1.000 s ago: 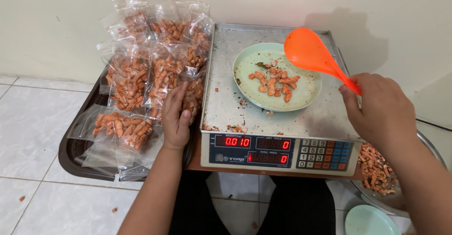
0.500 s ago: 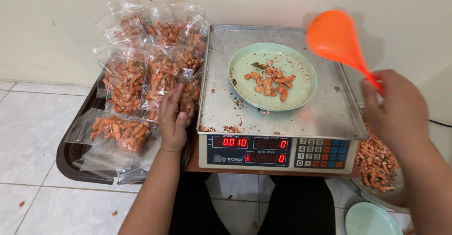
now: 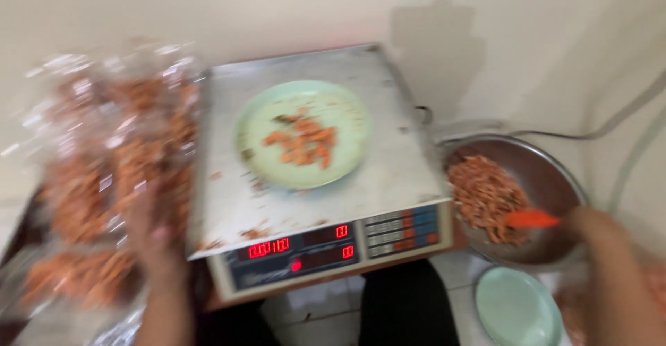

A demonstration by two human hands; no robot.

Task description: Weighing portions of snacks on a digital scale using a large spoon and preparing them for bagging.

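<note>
Dipping the orange scoop (image 3: pixel 531 218) into the metal bowl (image 3: pixel 555 179) of dried shrimp (image 3: pixel 485 197), the right hand (image 3: pixel 600 231) has its fingers wrapped round the handle. Left hand (image 3: pixel 156 238) rests flat, fingers loose, on the clear snack bags (image 3: pixel 104 173) just left of the scale (image 3: pixel 312 179). A pale green plate (image 3: pixel 303 134) with a few shrimp sits on the scale. Pretty blurry shot.
</note>
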